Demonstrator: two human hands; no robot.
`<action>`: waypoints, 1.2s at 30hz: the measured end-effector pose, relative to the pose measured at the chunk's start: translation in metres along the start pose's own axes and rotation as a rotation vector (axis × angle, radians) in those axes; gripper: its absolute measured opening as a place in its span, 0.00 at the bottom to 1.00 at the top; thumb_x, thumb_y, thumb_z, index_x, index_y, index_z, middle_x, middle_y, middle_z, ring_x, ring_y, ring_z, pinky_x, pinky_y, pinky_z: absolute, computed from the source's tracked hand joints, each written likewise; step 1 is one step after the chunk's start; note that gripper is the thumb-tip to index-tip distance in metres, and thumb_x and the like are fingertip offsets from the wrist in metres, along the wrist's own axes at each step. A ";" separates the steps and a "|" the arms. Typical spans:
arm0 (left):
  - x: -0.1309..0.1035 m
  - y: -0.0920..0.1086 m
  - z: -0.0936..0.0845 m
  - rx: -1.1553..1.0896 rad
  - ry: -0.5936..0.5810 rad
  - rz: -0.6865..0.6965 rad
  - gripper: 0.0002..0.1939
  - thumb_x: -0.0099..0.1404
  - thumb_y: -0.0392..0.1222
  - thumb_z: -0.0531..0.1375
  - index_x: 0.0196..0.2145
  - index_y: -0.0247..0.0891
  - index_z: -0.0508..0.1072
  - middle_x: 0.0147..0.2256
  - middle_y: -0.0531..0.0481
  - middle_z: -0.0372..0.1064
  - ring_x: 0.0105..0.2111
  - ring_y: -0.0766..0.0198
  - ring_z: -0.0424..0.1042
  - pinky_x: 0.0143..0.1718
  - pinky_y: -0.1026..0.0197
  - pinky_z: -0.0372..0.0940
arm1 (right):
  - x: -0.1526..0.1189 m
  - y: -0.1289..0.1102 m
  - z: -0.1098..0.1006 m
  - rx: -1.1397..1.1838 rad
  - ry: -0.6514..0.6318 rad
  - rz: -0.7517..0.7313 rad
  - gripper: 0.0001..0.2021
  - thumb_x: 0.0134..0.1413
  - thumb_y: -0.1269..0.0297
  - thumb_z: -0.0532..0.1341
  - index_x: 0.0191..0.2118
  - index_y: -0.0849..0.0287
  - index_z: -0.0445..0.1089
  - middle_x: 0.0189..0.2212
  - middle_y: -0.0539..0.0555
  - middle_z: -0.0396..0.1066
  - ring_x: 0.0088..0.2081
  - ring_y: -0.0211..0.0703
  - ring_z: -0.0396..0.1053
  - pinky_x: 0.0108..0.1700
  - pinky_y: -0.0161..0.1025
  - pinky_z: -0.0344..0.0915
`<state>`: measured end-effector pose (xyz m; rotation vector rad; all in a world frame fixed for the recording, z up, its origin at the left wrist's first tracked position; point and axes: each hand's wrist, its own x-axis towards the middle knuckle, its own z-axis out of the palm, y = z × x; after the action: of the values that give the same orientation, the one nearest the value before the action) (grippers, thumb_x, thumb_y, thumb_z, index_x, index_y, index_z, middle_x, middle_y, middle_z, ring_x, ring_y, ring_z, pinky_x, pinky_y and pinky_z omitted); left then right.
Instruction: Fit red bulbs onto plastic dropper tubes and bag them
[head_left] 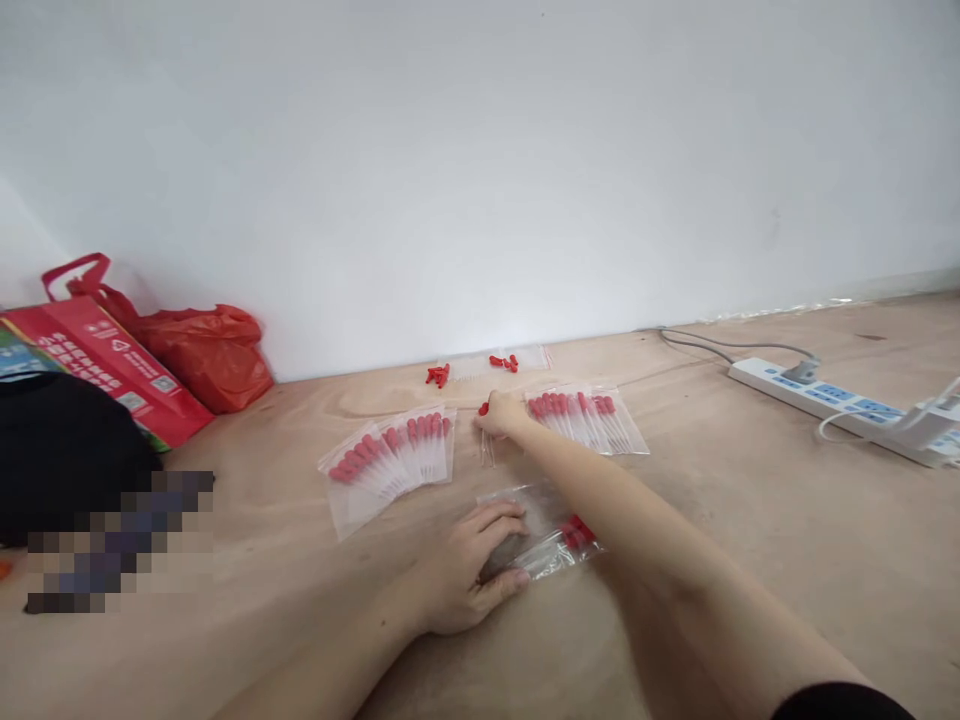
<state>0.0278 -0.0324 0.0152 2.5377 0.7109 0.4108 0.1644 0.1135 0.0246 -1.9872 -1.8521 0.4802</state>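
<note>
My left hand (pixel 476 565) rests on the wood table with fingers apart, at the left edge of a clear plastic bag (pixel 536 510) that holds red-handled pieces (pixel 577 533). Farther forward, my right hand (pixel 504 413) is closed on thin metal pins with red handles (pixel 484 409); how many is hard to tell. Their thin shafts point down towards me. To the left of that hand, small zip bags, each with a red-handled pin (pixel 390 450), overlap in a fan. A second fan of bagged pins (pixel 570 412) lies to its right, partly behind my forearm.
By the wall, loose red-handled pins (pixel 438 375) lie beside a flat clear bag (pixel 536 356). A white power strip (pixel 832 400) with plugs and cables stands at the right. Red bags (pixel 206 355) and a black item (pixel 71 450) sit at the left. A blurred patch covers something there.
</note>
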 end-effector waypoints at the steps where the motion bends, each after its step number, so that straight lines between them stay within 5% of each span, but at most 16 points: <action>1: 0.000 0.000 0.000 0.005 -0.004 0.000 0.15 0.60 0.42 0.55 0.46 0.38 0.64 0.52 0.43 0.59 0.51 0.57 0.59 0.51 0.53 0.57 | 0.002 0.001 0.000 -0.015 -0.015 0.003 0.17 0.38 0.66 0.63 0.38 0.65 0.67 0.35 0.62 0.71 0.38 0.47 0.69 0.35 0.35 0.63; 10: 0.001 0.001 -0.001 0.025 -0.004 0.009 0.15 0.59 0.41 0.55 0.45 0.38 0.64 0.51 0.43 0.59 0.51 0.57 0.60 0.51 0.54 0.57 | 0.007 0.040 -0.022 -0.041 -0.036 0.048 0.07 0.32 0.75 0.61 0.25 0.68 0.70 0.23 0.64 0.71 0.29 0.50 0.70 0.27 0.36 0.63; 19: 0.002 0.004 -0.004 0.027 -0.010 -0.012 0.16 0.60 0.42 0.55 0.46 0.38 0.64 0.51 0.44 0.60 0.51 0.57 0.60 0.51 0.53 0.57 | 0.001 0.063 -0.035 0.327 0.137 0.078 0.04 0.38 0.69 0.59 0.25 0.63 0.68 0.19 0.54 0.68 0.25 0.40 0.68 0.25 0.33 0.61; 24: 0.003 0.006 -0.005 0.058 -0.007 -0.026 0.16 0.60 0.43 0.55 0.46 0.38 0.64 0.51 0.44 0.61 0.52 0.56 0.58 0.54 0.50 0.53 | -0.036 0.105 -0.061 0.607 0.267 0.076 0.11 0.48 0.64 0.53 0.39 0.60 0.60 0.19 0.46 0.63 0.18 0.32 0.62 0.20 0.30 0.58; 29: 0.004 0.004 -0.005 0.077 -0.037 -0.035 0.17 0.60 0.44 0.54 0.47 0.39 0.63 0.52 0.45 0.60 0.53 0.56 0.57 0.53 0.50 0.54 | -0.096 0.151 -0.062 1.031 0.356 0.136 0.13 0.43 0.59 0.59 0.33 0.56 0.55 0.17 0.43 0.60 0.16 0.31 0.59 0.17 0.29 0.58; 36: 0.005 0.004 -0.006 0.080 -0.056 -0.039 0.18 0.62 0.46 0.53 0.49 0.41 0.61 0.52 0.46 0.60 0.54 0.57 0.56 0.55 0.50 0.52 | -0.118 0.160 -0.051 1.226 0.291 0.192 0.13 0.42 0.62 0.61 0.32 0.55 0.55 0.19 0.45 0.63 0.18 0.32 0.63 0.21 0.31 0.64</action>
<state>0.0309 -0.0308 0.0237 2.5943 0.7689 0.3027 0.3199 -0.0160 -0.0116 -1.2396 -0.7840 0.9967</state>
